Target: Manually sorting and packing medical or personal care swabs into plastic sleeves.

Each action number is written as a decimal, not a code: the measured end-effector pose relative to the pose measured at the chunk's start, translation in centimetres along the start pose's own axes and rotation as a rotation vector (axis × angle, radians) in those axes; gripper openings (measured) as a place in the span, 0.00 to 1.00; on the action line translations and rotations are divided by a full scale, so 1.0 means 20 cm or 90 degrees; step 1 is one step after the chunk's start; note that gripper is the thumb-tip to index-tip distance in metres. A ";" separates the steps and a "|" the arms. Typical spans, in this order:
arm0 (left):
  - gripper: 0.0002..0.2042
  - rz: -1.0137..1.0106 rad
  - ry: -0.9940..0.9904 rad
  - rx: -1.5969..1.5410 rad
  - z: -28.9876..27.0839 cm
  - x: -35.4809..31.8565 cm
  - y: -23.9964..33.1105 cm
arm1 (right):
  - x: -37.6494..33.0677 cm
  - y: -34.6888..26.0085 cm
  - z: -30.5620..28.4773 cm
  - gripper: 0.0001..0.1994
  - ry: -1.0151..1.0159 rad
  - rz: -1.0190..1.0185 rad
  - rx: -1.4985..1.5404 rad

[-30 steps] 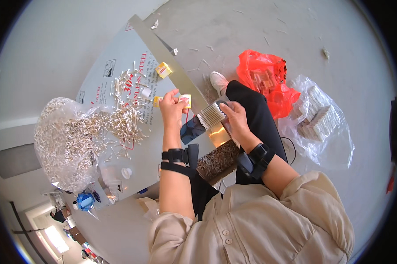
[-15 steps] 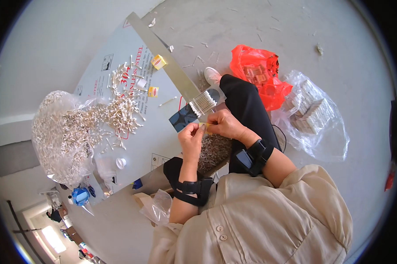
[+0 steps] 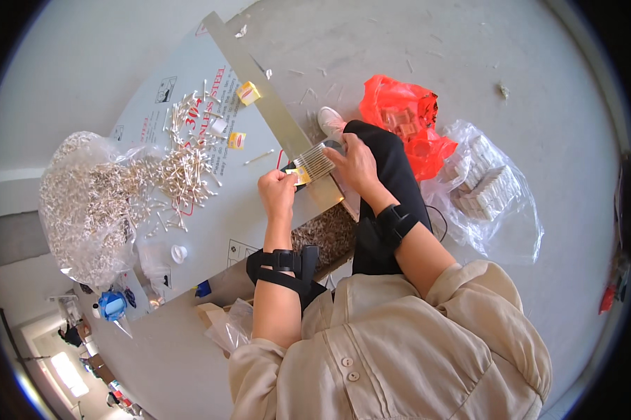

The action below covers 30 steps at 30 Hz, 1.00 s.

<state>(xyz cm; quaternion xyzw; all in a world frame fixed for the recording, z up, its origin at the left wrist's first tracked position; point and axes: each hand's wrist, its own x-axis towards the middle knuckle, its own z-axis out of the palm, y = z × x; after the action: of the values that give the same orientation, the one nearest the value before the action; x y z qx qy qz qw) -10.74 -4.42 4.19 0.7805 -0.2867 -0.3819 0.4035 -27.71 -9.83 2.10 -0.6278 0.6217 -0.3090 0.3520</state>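
Note:
My left hand (image 3: 278, 196) pinches a small yellow paper packet (image 3: 300, 176) at the table's edge. Right beside the packet lies a row of cotton swabs (image 3: 315, 162), side by side with white tips. My right hand (image 3: 356, 166) is at the row's right end, fingers bent against the swabs; whether they grip them is hard to see. A loose heap of cotton swabs (image 3: 182, 175) spreads over the metal-sheet tabletop (image 3: 252, 203) to the left. Two yellow boxes (image 3: 247, 93) and a single swab (image 3: 259, 157) are also there.
A big clear bag of swabs (image 3: 84, 210) slumps at the table's left. Under the near edge sits an open box of small brown-white pieces (image 3: 327, 238). On the floor at right are a red plastic bag (image 3: 427, 157) and a clear bag with white packs (image 3: 487, 189).
Both hands have moved apart and away from me, toward the row of swabs. The yellow packet, earlier between both hands, is now in my left hand only, against the row.

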 end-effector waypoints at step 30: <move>0.13 0.122 -0.108 0.434 0.09 0.14 0.07 | 0.07 0.07 0.06 0.10 -0.149 0.298 0.556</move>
<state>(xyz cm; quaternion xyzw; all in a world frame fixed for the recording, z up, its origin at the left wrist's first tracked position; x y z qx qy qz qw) -10.85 -7.93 3.75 0.8052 -0.5017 -0.2886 0.1289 -27.36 -11.06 0.22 -0.2963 0.5150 -0.3801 0.7088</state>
